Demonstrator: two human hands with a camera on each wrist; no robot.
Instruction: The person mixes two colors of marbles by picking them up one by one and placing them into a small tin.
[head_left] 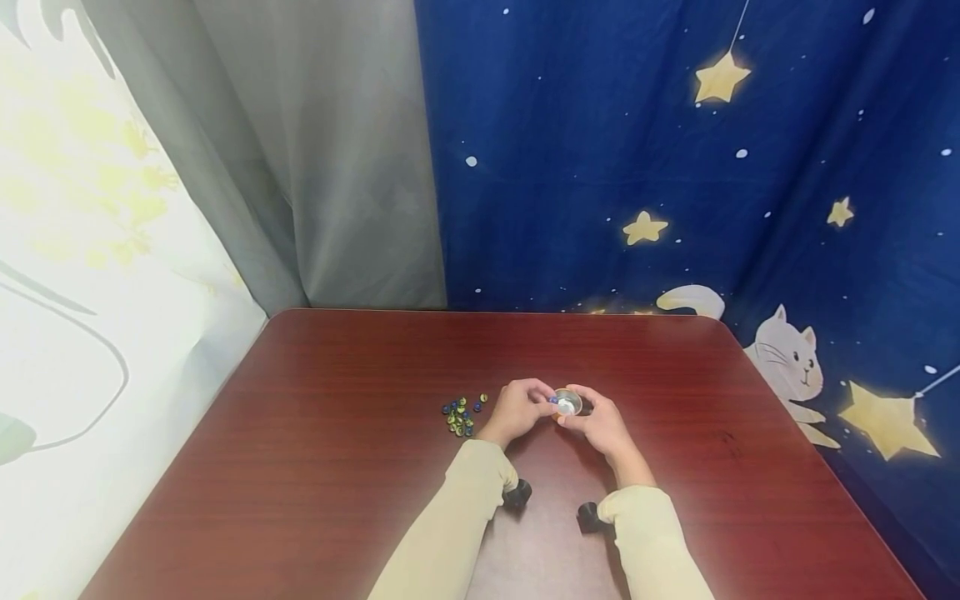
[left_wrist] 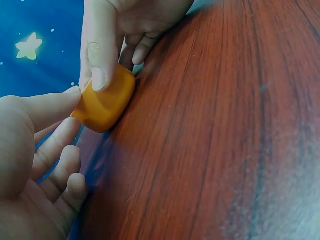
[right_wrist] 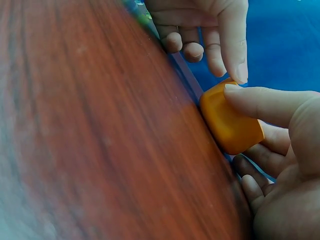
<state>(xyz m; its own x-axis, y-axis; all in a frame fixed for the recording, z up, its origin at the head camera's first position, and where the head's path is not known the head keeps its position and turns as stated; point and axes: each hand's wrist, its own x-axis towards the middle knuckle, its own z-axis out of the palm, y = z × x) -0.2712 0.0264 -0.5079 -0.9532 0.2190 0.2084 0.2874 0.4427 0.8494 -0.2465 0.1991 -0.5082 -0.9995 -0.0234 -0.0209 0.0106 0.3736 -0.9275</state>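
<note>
A small orange bowl (head_left: 567,403) with a pale, shiny inside stands on the table. My right hand (head_left: 602,423) grips it from the right, thumb on the near wall and fingers round the far side. At the bowl's left rim, my left hand (head_left: 519,410) pinches a small blue marble (head_left: 553,400) between thumb and finger. Both wrist views show the fingertips meeting at the orange wall (left_wrist: 107,102), but the marble is hidden there. Left of the left hand lies a loose group of blue and yellow-green marbles (head_left: 460,419).
The reddish-brown wooden table (head_left: 337,492) spreads around both hands. Behind it hang a grey curtain (head_left: 360,167) and a blue curtain (head_left: 562,167) with stars and a white cat. A pale patterned cloth (head_left: 112,292) is at the left. Black wrist devices (head_left: 517,495) sit at both cuffs.
</note>
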